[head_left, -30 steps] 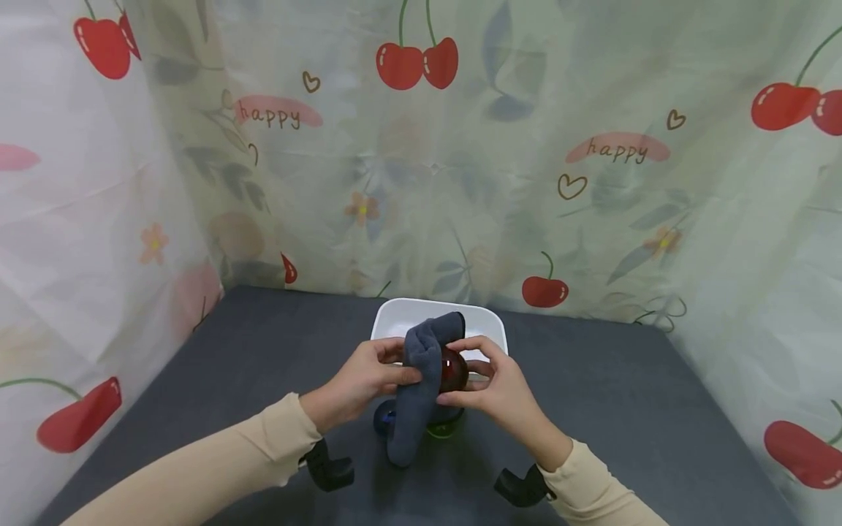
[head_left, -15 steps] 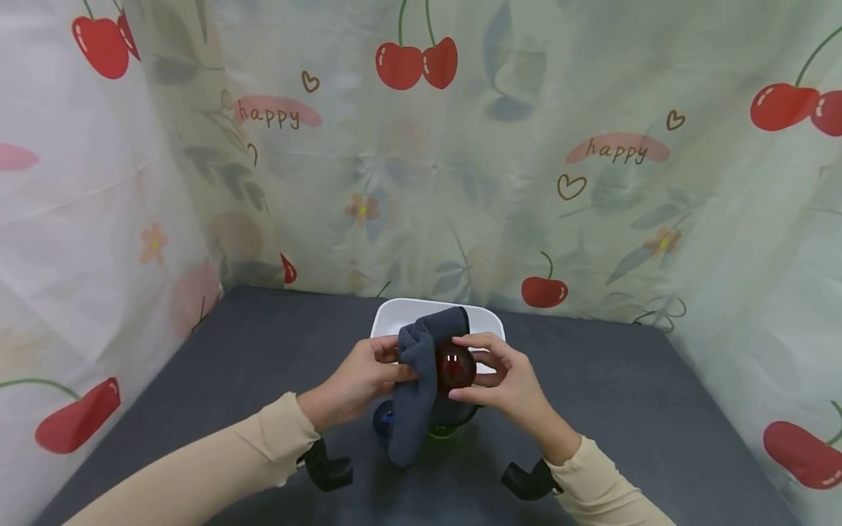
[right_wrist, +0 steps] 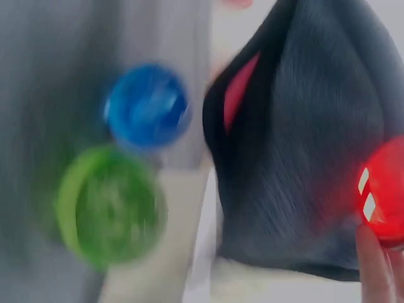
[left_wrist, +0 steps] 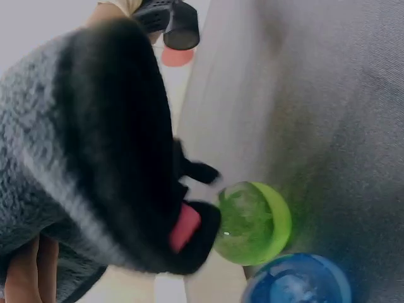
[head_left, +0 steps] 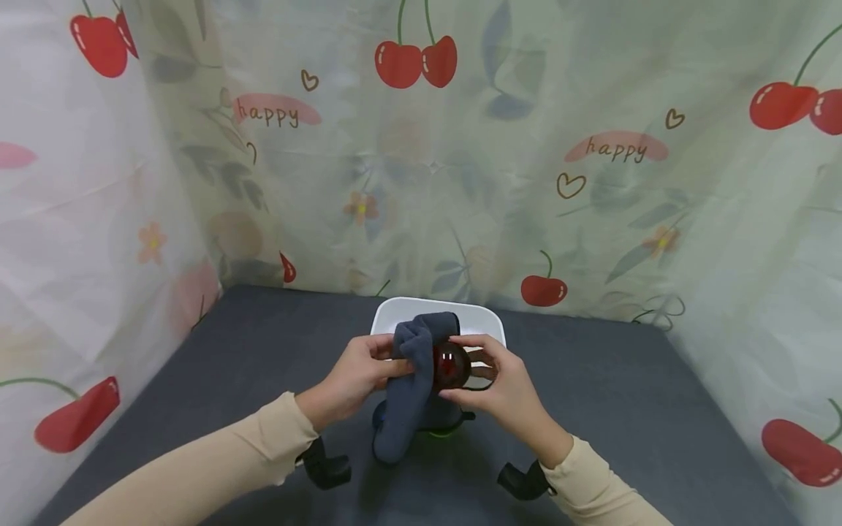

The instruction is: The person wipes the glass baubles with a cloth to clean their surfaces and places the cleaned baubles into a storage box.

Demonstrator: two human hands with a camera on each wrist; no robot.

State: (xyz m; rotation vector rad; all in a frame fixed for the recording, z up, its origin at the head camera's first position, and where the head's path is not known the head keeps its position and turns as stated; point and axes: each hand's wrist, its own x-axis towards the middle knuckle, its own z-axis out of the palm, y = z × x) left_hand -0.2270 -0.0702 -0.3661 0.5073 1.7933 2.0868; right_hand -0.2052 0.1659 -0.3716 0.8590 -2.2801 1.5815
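My left hand (head_left: 351,376) pinches a dark grey fleecy cloth (head_left: 411,398) between thumb and fingers, and the cloth hangs down on both sides of the grip. Thumb and fingertips of my right hand (head_left: 503,372) hold a shiny translucent red ball (head_left: 451,365) up against the cloth. In the right wrist view the red ball (right_wrist: 386,192) glows at the right edge beside the cloth (right_wrist: 315,139). A green translucent ball (left_wrist: 249,224) and a blue one (left_wrist: 300,284) sit on the table below, mostly hidden behind the cloth in the head view.
Behind the hands stands a white tray (head_left: 388,314) at the back of the dark grey table (head_left: 296,329). Curtains printed with cherries (head_left: 397,66) rise around the back and both sides. Black camera mounts (head_left: 329,464) stick out from both wrists.
The right hand with the red ball moves slightly right, then back left against the cloth. The cloth's lower end swings left, covering more of the blue ball.
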